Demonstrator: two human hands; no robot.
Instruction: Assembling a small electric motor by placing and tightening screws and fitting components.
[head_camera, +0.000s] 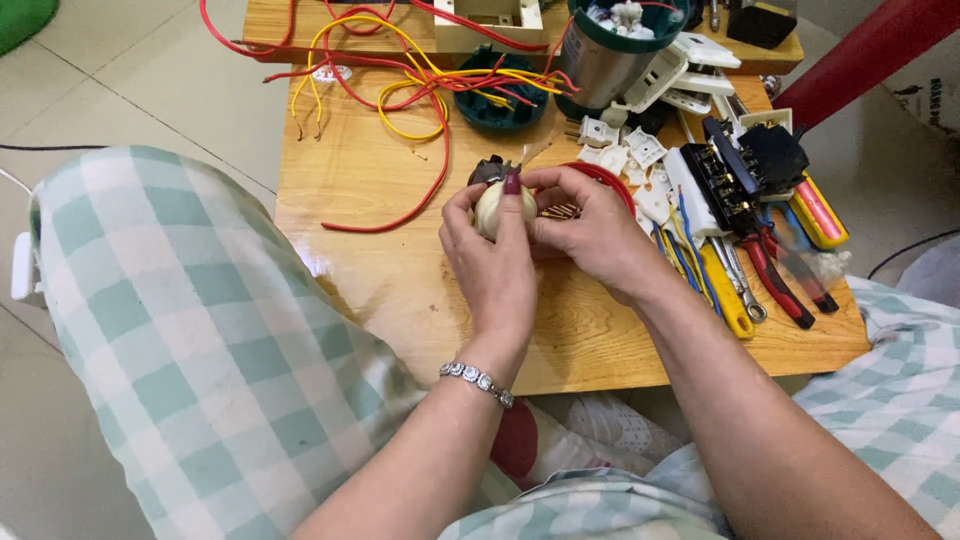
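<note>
Your left hand (495, 250) grips the cream plug body (497, 207) at frame centre above the tabletop (400, 270); your right hand (590, 225) pinches its edge. Loose brass screws (562, 211) could scatter if it slips.

Red and yellow wires (400, 90), teal round cover (500, 100), red-handled pliers (775, 280), yellow-handled screwdriver (725, 295), wooden table (370, 200)

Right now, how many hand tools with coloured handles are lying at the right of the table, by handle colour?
Red-handled pliers: 1
Yellow-handled tools: 2, one beside the pliers, one at the table edge
Total: 3
Both hands, left hand and right hand, hold a small cream part, away from the tools.
</note>
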